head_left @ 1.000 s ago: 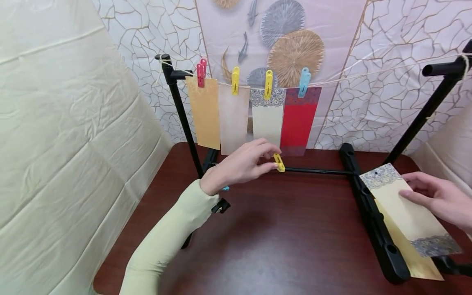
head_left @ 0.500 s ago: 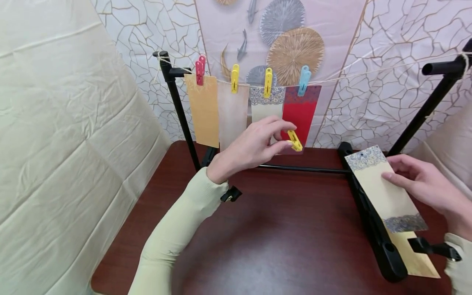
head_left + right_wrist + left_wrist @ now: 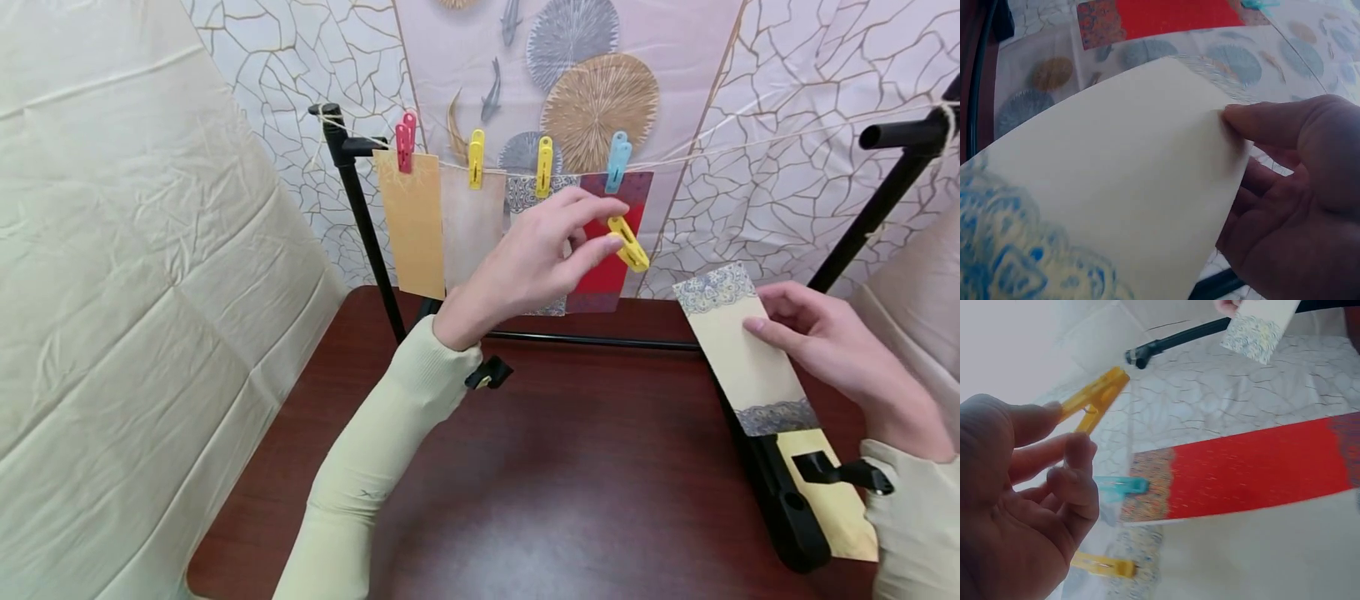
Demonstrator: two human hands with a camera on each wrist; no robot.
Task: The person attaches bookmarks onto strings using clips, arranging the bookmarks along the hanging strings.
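My left hand (image 3: 532, 254) pinches a yellow clothespin (image 3: 628, 244) between thumb and fingertips, in front of the hanging red paper card (image 3: 606, 275). The left wrist view shows the pin's handle ends squeezed between the thumb and fingers, its tip pointing away. My right hand (image 3: 840, 354) holds a cream paper card (image 3: 742, 350) with blue lace-like patterns at both ends, thumb on its face. In the right wrist view the thumb lies near the card's edge and the other fingers are behind it. The card is tilted and held up off the table.
A string (image 3: 720, 152) runs between black stand posts. From it hang an orange-tan card (image 3: 411, 225), a pale card (image 3: 472, 225) and others under pink, yellow and blue clothespins. A golden card (image 3: 836, 508) lies by the black stand foot (image 3: 787, 517) on the dark table (image 3: 585, 467).
The left hand has moved up and to the right with the yellow clothespin. The right hand has lifted the cream card up and leftward, away from the golden card.
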